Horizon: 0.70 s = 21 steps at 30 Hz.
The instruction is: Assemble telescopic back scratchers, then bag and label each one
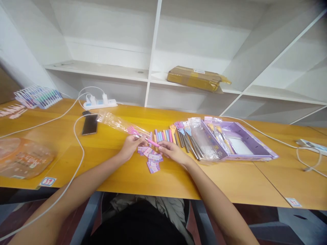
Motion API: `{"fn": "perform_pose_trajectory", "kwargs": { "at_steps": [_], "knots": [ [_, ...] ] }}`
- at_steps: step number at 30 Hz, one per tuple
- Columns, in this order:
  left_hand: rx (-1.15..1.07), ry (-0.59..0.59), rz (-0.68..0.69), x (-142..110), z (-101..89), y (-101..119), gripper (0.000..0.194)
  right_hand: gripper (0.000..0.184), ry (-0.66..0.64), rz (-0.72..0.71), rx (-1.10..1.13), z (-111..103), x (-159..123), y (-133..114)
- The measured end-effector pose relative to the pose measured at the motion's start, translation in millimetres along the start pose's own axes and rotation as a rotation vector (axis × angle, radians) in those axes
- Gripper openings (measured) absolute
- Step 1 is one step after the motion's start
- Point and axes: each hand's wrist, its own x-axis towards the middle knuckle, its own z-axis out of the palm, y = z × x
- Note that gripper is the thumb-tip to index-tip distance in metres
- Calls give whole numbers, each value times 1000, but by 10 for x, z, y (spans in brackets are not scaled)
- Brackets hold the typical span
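My right hand [168, 149] is closed on the pink handle of a back scratcher [152, 142]. Closed near its pink claw end is my left hand [132, 144], its fingers around the scratcher and a clear plastic bag [112, 119]. The claw lies within or behind the clear film; I cannot tell how far in it reaches. Below the hands lie several small purple cards [153, 161]. Just beyond is a row of coloured handles [162, 135]. To the right, back scratchers with yellow, purple and blue claws and metal rods [190, 141] lie side by side.
Clear bags [204, 144] lie against a purple box [251, 157] holding bagged scratchers. At left are a phone [90, 124], a power strip [100, 103], an orange plastic bag [28, 158] and a white cable [82, 149]. A cardboard box [192, 79] sits on the shelf.
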Motion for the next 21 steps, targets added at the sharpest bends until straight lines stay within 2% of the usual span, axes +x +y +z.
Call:
{"fn": "perform_pose_trajectory", "kwargs": {
  "at_steps": [5,8,16,21],
  "knots": [
    [-129,62,5,67,-62,101,46,43,55,-21,126,-66,14,0],
    [-143,42,-9,69,-66,105,44,38,51,-29,133,-86,23,2],
    [2,-180,-58,-60,27,-24,44,35,95,-6,119,-14,27,35],
    [134,-313,-34,-147,106,-27,37,41,230,-148,-125,69,38,3]
  ]
}}
